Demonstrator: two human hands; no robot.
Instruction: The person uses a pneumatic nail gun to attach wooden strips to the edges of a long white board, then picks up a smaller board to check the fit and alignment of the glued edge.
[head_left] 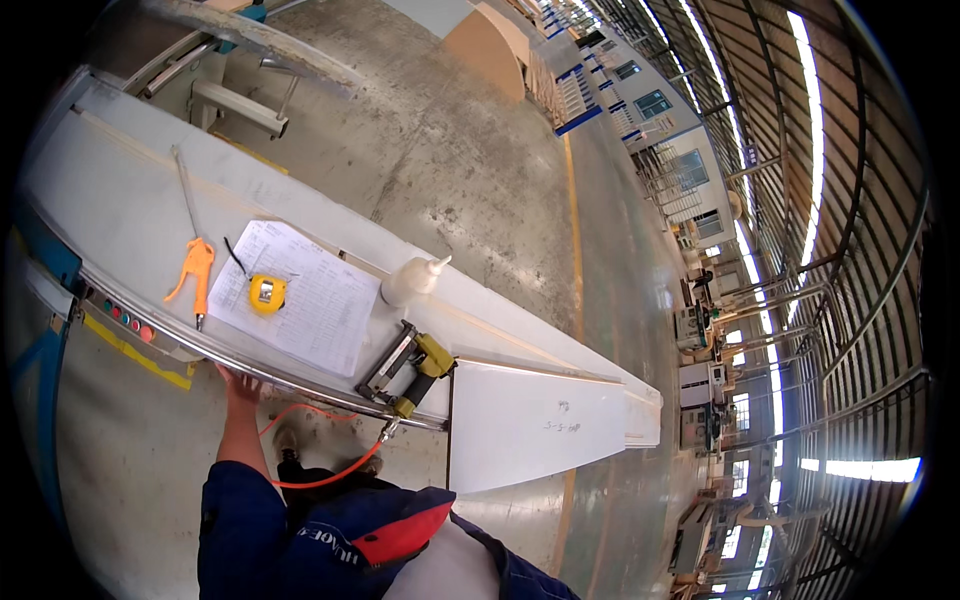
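Observation:
My left hand (238, 382) is at the near metal rail (290, 378) of a long pale worktable (130, 150). Its visible fingers look spread against the rail's underside, with the tips hidden. My right hand is out of sight. Above the left hand, printed sheets (320, 320) lie on the tabletop with a yellow tape measure (267, 294) on them. An orange air blow gun (197, 272) with a long thin nozzle rests to their left. An olive and black nail gun (425, 365) lies at the near edge, joined to an orange hose (350, 467). Behind it stands a white squeeze bottle (412, 281).
A white panel (530, 430) with handwritten marks covers the table's right part and juts past the near edge. Thin wooden strips (500, 335) run lengthwise. Push buttons (135, 322) sit under the left edge. Brown boards (490, 50) stand across the concrete floor.

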